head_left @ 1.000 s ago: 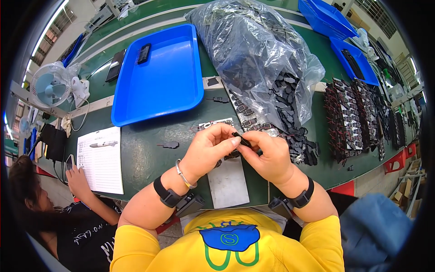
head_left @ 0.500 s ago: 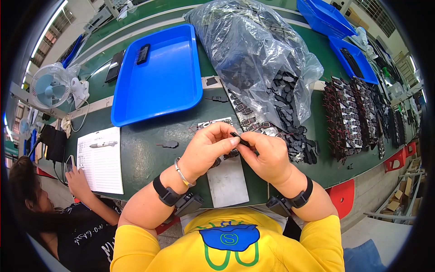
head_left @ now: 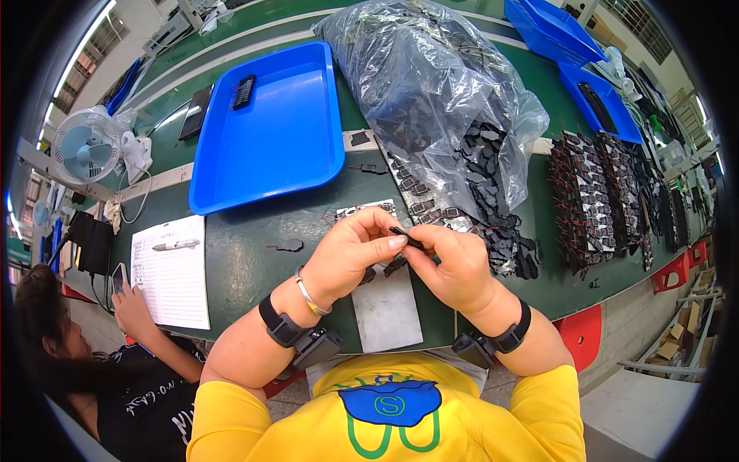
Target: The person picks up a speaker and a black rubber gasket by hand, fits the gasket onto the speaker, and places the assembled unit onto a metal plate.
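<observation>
Between my fingertips, above the bench, is a small flat black part (head_left: pixel 406 237), pinched from both sides. My left hand (head_left: pixel 348 256) is closed with thumb and index finger on its left end. My right hand (head_left: pixel 458 266) is closed on its right end; the fingers hide much of the part. Below my hands lies a pale flat board (head_left: pixel 389 312), with several small black pieces on its upper stretch, partly covered by my hands. Just beyond, a strip with small black-framed parts (head_left: pixel 421 206) runs under a heap of thin black pieces (head_left: pixel 485 165).
A blue tray (head_left: pixel 265 154) holds one black block. A large clear plastic bag (head_left: pixel 416 85) bulges with black pieces. Rows of small wired parts (head_left: pixel 596 192) stand at right. At left are a lined sheet (head_left: pixel 169 277) with a pen, a fan (head_left: pixel 86 148) and a seated person's hand (head_left: pixel 135 308).
The black part has tilted slightly between my fingertips, and my fingers have shifted a little. Both hands stay in nearly the same place.
</observation>
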### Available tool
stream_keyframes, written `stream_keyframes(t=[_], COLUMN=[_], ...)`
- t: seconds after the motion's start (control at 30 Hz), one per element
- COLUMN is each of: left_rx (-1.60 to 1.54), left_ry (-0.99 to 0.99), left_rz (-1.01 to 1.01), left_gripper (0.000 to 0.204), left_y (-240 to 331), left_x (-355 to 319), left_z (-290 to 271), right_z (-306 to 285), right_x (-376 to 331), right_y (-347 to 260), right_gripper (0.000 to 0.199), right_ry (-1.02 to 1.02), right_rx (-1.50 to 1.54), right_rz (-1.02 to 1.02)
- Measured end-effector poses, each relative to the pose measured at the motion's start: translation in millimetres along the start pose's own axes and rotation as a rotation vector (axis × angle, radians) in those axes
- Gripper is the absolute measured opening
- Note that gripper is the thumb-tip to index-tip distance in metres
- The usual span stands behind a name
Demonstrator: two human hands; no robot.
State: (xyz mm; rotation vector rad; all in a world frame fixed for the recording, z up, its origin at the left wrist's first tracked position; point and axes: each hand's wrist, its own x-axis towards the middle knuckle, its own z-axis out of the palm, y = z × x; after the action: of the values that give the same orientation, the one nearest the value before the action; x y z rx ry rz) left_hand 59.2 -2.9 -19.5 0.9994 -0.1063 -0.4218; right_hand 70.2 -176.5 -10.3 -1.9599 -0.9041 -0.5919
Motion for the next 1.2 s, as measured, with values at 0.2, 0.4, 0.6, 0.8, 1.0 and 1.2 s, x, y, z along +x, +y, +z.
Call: stream_keyframes(t=[0.2,0.4,0.6,0.8,1.0,1.2], left_rx=[-0.089,-0.095,-0.165,-0.156,-0.085,-0.105], left_ry=[-0.061,0.056,-0.011,0.025,0.035,-0.01], left_rz=[-0.036,-0.063,-0.093,-0.083,-0.092,-0.13], left_gripper=[0.011,0.01,0.01,0.008,0.01,0.014], left_y=[-3.6,3.1,4.3,3.1,1.7,5.9], left_x=[6.5,-0.5,-0.1,-5.5,2.8,0.1], left_z=[-1.2,6.0,3.5,-2.2,4.4,-0.1], right_z=[-7.7,-3.9,-6.2,-3.5,-13.2,-5.9], right_x=[-1.2,-1.7,0.4,-0.9,-2.2,-5.4], right_y=[0.6,-0.8,-4.7,-2.1,-2.7,0.4], right_gripper=[0.024,0.028,0.023,0.024,0.022,0.018], right_ry=[-0.005,-0.036,-0.041,-0.002,-0.091,-0.152], right_rx=[0.016,0.156,0.175,0.227,0.256,0.65], right_rz=[0.044,0.107,0.125,0.101,0.211,0.579])
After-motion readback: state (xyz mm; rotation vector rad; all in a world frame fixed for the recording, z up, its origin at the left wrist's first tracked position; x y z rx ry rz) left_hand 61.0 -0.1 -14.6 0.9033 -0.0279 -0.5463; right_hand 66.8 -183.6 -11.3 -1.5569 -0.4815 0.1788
